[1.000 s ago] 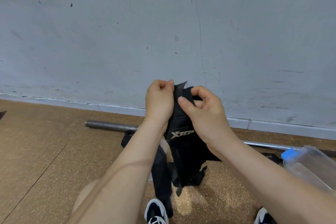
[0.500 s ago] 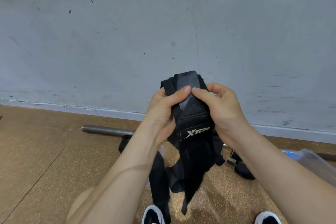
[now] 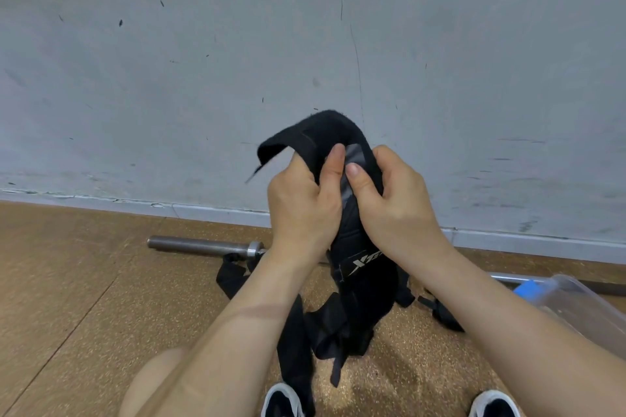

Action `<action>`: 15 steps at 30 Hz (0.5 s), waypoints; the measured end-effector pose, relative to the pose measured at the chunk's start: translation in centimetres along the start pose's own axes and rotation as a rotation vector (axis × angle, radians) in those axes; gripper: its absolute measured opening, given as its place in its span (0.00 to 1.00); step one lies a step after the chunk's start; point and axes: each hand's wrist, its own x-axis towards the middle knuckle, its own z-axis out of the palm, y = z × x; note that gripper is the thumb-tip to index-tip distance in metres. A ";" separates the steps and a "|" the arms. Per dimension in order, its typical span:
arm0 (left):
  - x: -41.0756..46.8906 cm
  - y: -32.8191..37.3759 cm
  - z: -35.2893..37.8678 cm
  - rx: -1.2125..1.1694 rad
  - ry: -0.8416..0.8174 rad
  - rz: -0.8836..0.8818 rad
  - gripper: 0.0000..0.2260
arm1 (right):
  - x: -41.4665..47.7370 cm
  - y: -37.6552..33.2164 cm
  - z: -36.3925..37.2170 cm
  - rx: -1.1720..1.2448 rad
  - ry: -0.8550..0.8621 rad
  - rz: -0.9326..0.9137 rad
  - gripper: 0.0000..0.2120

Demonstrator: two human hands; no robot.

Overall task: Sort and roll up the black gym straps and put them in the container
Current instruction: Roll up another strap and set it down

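A black gym strap (image 3: 359, 267) with white lettering hangs in front of me, held up at chest height. My left hand (image 3: 301, 203) grips its upper part, thumb pressed on a grey patch. My right hand (image 3: 396, 200) pinches the same part from the right, thumb beside the left one. The strap's top end (image 3: 315, 132) curls over toward the left above my hands. Its lower tails dangle to the floor. More black straps lie on the floor at the left (image 3: 233, 276) and right (image 3: 443, 311). A clear plastic container (image 3: 589, 311) with a blue clip lies at the right edge.
A steel barbell (image 3: 203, 245) lies along the base of the grey wall (image 3: 305, 44). The floor (image 3: 84, 298) is brown cork-like matting. My knee (image 3: 152, 382) and both shoes (image 3: 281, 399) show at the bottom edge.
The strap's top end has folded over to the left and both hands have closed tighter on it, thumbs now side by side. The view shifted slightly.
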 end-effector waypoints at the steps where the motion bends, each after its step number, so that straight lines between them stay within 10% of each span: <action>1: 0.1 -0.1 -0.1 -0.012 -0.004 -0.024 0.06 | 0.2 0.1 -0.1 -0.005 -0.021 0.008 0.15; 6: 0.5 -0.1 0.2 -0.271 -0.032 -0.393 0.11 | 1.6 0.9 -0.4 -0.057 -0.182 0.119 0.18; 11: 0.6 0.1 0.2 0.140 -0.051 -0.196 0.12 | 0.9 0.3 -1.5 -0.468 -0.150 0.048 0.17; 15: 1.0 0.0 0.1 0.239 -0.088 -0.236 0.08 | -0.2 -1.1 -2.0 -0.375 -0.548 0.198 0.31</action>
